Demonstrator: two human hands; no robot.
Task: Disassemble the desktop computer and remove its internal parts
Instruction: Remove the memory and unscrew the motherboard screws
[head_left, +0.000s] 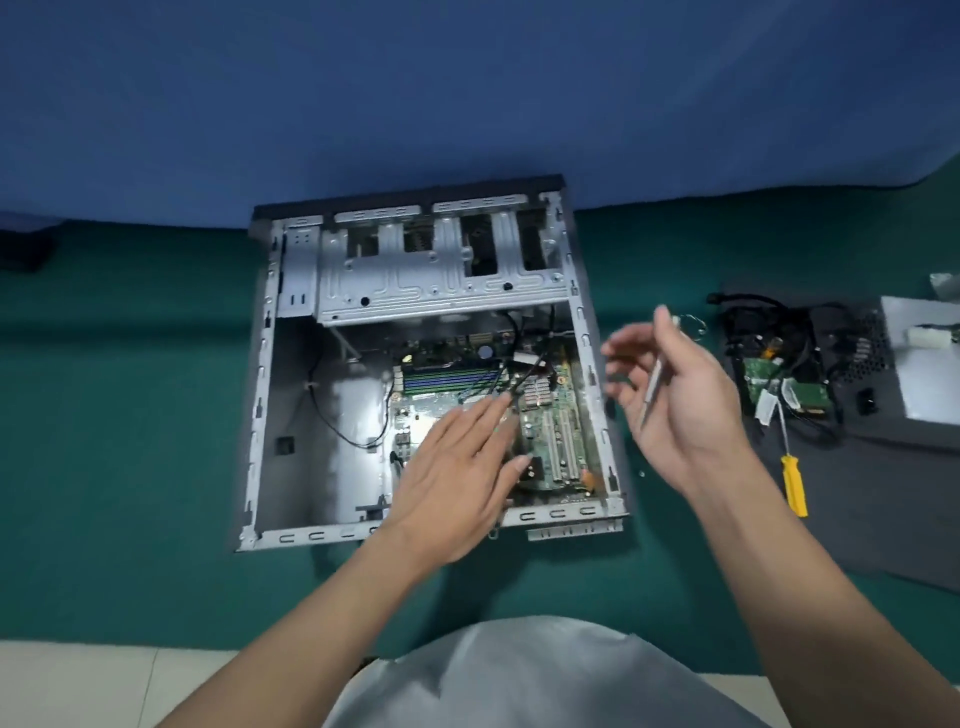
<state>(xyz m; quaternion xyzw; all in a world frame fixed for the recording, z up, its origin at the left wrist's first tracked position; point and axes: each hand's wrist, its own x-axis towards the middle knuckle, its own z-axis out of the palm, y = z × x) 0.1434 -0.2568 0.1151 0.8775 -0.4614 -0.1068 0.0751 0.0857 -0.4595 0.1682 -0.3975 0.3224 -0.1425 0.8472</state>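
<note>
An open desktop computer case (260, 395) lies flat on a green table cover. Its green motherboard (563, 441) sits in the right half, with memory sticks (447, 376) and black cables (511, 374) across it. A silver drive cage (436, 280) spans the far side. My left hand (457, 478) hovers flat over the motherboard, fingers spread, holding nothing. My right hand (675, 395) is raised just right of the case, gripping a slim silver screwdriver (655, 374) that points down and left.
Removed parts lie to the right: a hard drive with black cables (769, 384), a power supply (919, 358) and a dark side panel (857, 509). A yellow-handled screwdriver (795, 483) rests on the panel. A blue wall stands behind the case.
</note>
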